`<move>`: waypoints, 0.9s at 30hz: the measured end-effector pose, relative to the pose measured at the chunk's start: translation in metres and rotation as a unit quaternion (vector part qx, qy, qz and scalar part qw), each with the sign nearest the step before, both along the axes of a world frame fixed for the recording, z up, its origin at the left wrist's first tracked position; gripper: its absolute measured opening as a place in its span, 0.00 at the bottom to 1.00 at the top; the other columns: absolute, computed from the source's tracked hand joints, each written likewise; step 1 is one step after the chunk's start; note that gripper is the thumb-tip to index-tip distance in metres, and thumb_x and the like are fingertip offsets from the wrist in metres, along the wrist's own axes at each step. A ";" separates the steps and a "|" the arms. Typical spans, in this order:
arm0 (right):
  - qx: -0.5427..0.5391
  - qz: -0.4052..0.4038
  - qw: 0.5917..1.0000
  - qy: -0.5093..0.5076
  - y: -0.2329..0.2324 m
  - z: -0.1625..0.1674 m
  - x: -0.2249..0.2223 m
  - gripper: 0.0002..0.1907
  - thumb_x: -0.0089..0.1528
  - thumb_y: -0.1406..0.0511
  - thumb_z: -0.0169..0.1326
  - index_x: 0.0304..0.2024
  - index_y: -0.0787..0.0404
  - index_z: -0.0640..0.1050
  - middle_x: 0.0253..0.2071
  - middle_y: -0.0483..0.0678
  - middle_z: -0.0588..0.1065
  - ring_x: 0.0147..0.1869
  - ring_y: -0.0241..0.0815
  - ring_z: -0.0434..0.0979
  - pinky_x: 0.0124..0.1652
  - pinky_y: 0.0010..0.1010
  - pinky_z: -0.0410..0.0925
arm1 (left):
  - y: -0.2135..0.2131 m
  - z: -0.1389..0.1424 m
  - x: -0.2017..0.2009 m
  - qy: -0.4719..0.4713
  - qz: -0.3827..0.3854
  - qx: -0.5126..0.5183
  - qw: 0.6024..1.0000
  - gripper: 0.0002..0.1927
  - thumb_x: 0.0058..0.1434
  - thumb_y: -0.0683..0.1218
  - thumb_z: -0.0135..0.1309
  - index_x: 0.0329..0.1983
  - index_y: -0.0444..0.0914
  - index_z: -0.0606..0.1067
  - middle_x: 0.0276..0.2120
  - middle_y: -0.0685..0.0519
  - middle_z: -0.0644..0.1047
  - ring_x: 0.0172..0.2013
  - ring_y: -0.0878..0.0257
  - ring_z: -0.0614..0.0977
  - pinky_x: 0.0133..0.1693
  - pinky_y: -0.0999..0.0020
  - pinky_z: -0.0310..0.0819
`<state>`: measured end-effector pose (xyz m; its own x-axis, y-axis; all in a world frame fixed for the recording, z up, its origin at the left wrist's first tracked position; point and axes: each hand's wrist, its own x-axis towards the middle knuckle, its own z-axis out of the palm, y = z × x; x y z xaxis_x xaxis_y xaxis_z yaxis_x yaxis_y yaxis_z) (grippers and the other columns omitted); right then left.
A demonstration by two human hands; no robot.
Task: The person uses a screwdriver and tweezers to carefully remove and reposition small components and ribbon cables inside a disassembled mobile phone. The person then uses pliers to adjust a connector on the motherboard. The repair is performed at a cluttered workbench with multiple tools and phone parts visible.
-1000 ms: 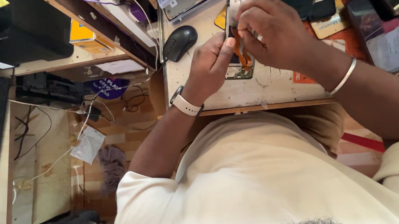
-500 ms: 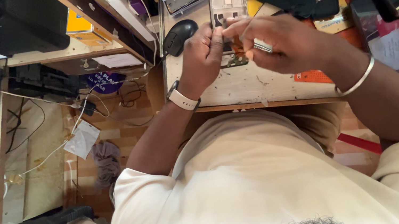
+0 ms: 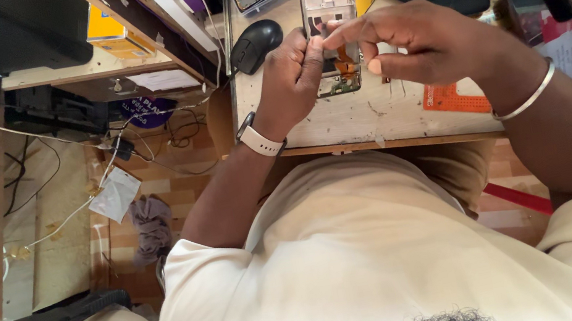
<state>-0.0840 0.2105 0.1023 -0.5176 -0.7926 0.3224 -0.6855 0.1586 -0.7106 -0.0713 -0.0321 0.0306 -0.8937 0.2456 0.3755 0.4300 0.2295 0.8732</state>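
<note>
We pinch something too small to make out between left hand [image 3: 292,82] and right hand [image 3: 421,45] over the phone frame [image 3: 329,18], where a slip could tear its orange flex [image 3: 345,65].

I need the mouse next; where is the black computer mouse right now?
In the head view, the black computer mouse lies on the pale wooden desk, near its left edge, just left of the left hand.
</note>
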 end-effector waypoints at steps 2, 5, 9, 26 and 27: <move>-0.015 0.014 1.000 0.003 0.001 0.000 -0.001 0.24 0.68 0.63 0.51 0.67 0.60 0.72 0.27 0.43 0.69 0.29 0.35 0.69 0.60 0.37 0.69 | 0.001 0.002 0.000 -0.015 0.002 -0.011 1.000 0.11 0.75 0.45 0.47 0.39 0.34 0.74 0.20 0.57 0.68 0.24 0.73 0.66 0.26 0.70 0.63; -0.015 0.023 1.000 -0.016 0.003 0.002 0.000 0.25 0.68 0.63 0.51 0.68 0.60 0.71 0.28 0.43 0.71 0.29 0.34 0.70 0.45 0.31 0.68 | 0.000 0.005 0.001 -0.009 -0.006 -0.021 1.000 0.11 0.76 0.45 0.47 0.39 0.34 0.73 0.20 0.55 0.68 0.24 0.71 0.67 0.26 0.69 0.63; 0.017 0.012 1.000 -0.017 0.004 0.005 0.001 0.26 0.66 0.62 0.53 0.67 0.59 0.71 0.27 0.44 0.72 0.25 0.34 0.68 0.30 0.28 0.64 | -0.002 0.009 0.004 0.025 -0.018 -0.026 0.999 0.09 0.75 0.44 0.45 0.44 0.34 0.73 0.21 0.52 0.70 0.23 0.68 0.70 0.28 0.67 0.66; -0.047 0.078 0.991 -0.102 0.014 0.005 0.003 0.07 0.69 0.63 0.51 0.45 0.60 0.72 0.54 0.51 0.73 0.22 0.27 0.57 0.24 0.21 0.58 | -0.006 0.001 0.001 0.042 -0.038 -0.040 0.998 0.12 0.76 0.46 0.45 0.36 0.35 0.67 0.19 0.50 0.66 0.20 0.65 0.65 0.25 0.64 0.59; -0.061 0.085 0.988 -0.113 0.015 0.005 0.003 0.09 0.69 0.64 0.50 0.33 0.57 0.71 0.68 0.55 0.74 0.22 0.26 0.55 0.24 0.20 0.58 | -0.006 0.001 0.001 0.055 -0.031 -0.041 0.997 0.13 0.76 0.46 0.46 0.36 0.35 0.66 0.20 0.50 0.66 0.21 0.65 0.65 0.25 0.64 0.60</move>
